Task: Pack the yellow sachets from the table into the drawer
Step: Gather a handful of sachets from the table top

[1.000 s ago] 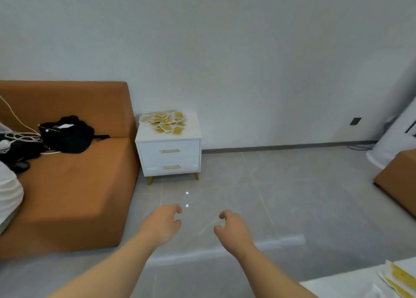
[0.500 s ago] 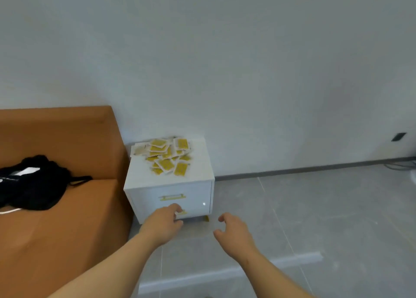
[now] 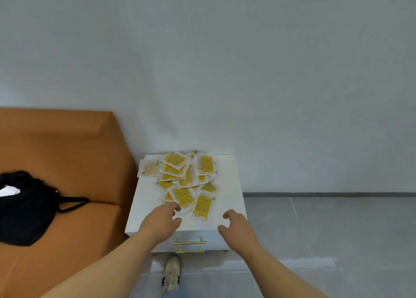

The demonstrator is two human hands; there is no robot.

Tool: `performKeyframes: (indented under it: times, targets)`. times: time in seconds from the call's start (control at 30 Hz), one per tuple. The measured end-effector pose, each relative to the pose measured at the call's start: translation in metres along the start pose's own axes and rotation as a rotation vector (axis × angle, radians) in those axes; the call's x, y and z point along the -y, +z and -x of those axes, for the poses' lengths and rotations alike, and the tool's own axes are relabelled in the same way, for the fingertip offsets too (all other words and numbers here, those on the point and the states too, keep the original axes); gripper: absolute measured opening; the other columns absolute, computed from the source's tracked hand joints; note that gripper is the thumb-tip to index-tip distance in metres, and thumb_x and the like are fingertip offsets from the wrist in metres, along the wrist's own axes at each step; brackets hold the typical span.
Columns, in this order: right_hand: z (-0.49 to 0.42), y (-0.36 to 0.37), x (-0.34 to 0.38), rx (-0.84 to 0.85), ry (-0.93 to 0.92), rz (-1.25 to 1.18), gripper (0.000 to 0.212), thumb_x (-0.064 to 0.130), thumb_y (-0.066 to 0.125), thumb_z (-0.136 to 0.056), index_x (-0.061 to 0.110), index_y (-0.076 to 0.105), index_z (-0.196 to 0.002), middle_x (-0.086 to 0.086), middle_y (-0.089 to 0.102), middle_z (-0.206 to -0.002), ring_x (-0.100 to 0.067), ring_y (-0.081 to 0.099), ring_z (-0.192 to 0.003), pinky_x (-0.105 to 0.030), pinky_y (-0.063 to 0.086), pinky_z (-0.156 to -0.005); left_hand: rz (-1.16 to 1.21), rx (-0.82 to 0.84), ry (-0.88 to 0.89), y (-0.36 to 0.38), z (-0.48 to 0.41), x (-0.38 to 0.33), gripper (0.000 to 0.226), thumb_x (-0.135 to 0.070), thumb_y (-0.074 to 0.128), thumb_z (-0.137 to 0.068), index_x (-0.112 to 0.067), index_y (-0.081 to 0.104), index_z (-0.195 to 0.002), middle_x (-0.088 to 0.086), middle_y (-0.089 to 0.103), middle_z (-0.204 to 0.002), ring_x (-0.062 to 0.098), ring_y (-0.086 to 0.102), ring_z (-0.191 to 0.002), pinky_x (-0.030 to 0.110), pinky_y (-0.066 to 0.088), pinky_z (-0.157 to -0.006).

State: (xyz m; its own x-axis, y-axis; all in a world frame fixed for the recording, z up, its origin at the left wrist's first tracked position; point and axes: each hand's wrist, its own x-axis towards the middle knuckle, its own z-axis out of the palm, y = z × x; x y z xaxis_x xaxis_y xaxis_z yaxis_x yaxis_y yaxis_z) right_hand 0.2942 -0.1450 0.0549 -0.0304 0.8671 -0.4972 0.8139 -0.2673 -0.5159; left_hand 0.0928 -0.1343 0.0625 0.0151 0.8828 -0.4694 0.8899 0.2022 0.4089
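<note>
Broadly, an orange sofa (image 3: 56,162) fills the left of the frame, with a black bag (image 3: 24,212) lying on its seat. Just right of it, at centre, stands a white nightstand (image 3: 229,185) against the wall. The yellow sachets (image 3: 186,180) lie in a loose heap on its top (one pale sachet sits at the heap's left edge). The left hand (image 3: 161,223) hovers by the nearest sachets, fingers loosely curled and empty. The right hand (image 3: 238,229), likewise relaxed and holding nothing, hangs over the lower right corner. Below them, the top drawer (image 3: 213,239) is closed, with a gold handle (image 3: 190,243).
</note>
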Motion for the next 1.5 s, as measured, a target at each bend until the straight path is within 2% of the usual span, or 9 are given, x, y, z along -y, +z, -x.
performKeyframes:
  times: [0.3,0.43,0.53,0.8,1.0,1.13,1.23,1.33,1.5]
  targets:
    - [-0.128,0.011,0.067,0.077,0.115,-0.059,0.044,0.027,0.049,-0.091,0.019,0.042,-0.134,-0.006,0.042,-0.137,-0.024,0.047,-0.12,-0.033,0.043,-0.096,-0.102,0.024,0.053,-0.069,-0.14,0.037,0.04,-0.029,0.046,-0.095,-0.026,0.042,-0.134,-0.002,0.046,-0.137,0.016,0.048,-0.12,0.026,0.044,-0.089]
    - [-0.182,0.019,0.071,0.114,0.157,-0.007,0.059,0.048,0.041,-0.094,0.028,0.023,-0.147,-0.002,0.01,-0.158,-0.03,0.027,-0.138,-0.041,0.033,-0.108,-0.341,-0.03,0.052,-0.067,-0.187,0.045,0.056,-0.045,0.04,-0.095,-0.032,0.02,-0.146,-0.005,0.002,-0.158,0.026,0.008,-0.144,0.038,0.027,-0.11]
    - [-0.227,0.026,0.067,0.17,0.223,0.069,0.07,0.059,0.037,-0.091,0.035,0.005,-0.149,0.004,-0.011,-0.158,-0.03,0.002,-0.145,-0.05,0.022,-0.111,-0.436,0.04,0.089,-0.055,-0.225,0.048,0.068,-0.056,0.033,-0.093,-0.035,0.0,-0.149,-0.007,-0.019,-0.156,0.028,-0.015,-0.145,0.048,0.005,-0.116]
    - [-0.325,0.049,0.062,0.144,0.169,0.165,0.092,0.063,0.05,-0.083,0.037,-0.011,-0.148,0.001,-0.026,-0.155,-0.031,-0.014,-0.145,-0.055,0.013,-0.112,-0.457,0.116,0.044,-0.008,-0.316,0.068,0.092,-0.059,0.046,-0.085,-0.031,-0.016,-0.147,-0.005,-0.026,-0.154,0.027,-0.027,-0.141,0.049,-0.006,-0.116]
    - [-0.364,0.075,0.06,0.189,0.099,0.334,0.118,0.079,0.054,-0.066,0.034,-0.021,-0.146,-0.005,-0.031,-0.153,-0.039,-0.025,-0.14,-0.057,0.009,-0.113,-0.288,0.171,-0.022,0.02,-0.342,0.08,0.11,-0.067,0.058,-0.072,-0.035,-0.018,-0.145,-0.01,-0.029,-0.152,0.027,-0.029,-0.14,0.054,0.002,-0.115]
    - [-0.37,0.077,0.051,0.193,0.058,0.353,0.117,0.078,0.056,-0.065,0.036,-0.018,-0.146,-0.005,-0.028,-0.154,-0.042,-0.021,-0.14,-0.055,0.012,-0.113,-0.306,0.103,-0.002,0.022,-0.343,0.079,0.108,-0.064,0.06,-0.074,-0.034,-0.014,-0.147,-0.01,-0.022,-0.155,0.027,-0.022,-0.143,0.053,0.008,-0.115]
    - [-0.369,0.075,0.048,0.148,0.027,0.302,0.104,0.071,0.056,-0.073,0.039,-0.01,-0.147,-0.001,-0.022,-0.156,-0.039,-0.018,-0.142,-0.054,0.012,-0.115,-0.317,0.014,0.07,0.02,-0.339,0.077,0.095,-0.044,0.072,-0.073,-0.032,0.015,-0.148,-0.007,0.013,-0.157,0.032,0.014,-0.143,0.054,0.033,-0.103]
    - [-0.366,0.07,0.04,0.106,-0.029,0.262,0.076,0.057,0.05,-0.087,0.043,0.006,-0.147,0.006,-0.01,-0.159,-0.032,-0.013,-0.145,-0.047,0.015,-0.117,-0.397,-0.105,0.142,0.024,-0.335,0.082,0.093,-0.016,0.09,-0.039,-0.028,0.052,-0.123,-0.003,0.06,-0.126,0.033,0.061,-0.101,0.046,0.052,-0.068]
    - [-0.347,0.066,0.035,0.004,-0.061,0.212,0.039,0.036,0.036,-0.099,0.043,0.039,-0.137,0.009,0.019,-0.156,-0.026,0.012,-0.146,-0.041,0.019,-0.117,-0.409,-0.341,0.181,0.025,-0.326,0.08,0.073,-0.011,0.09,-0.041,-0.03,0.068,-0.108,-0.009,0.07,-0.101,0.025,0.063,-0.074,0.065,0.041,-0.084]
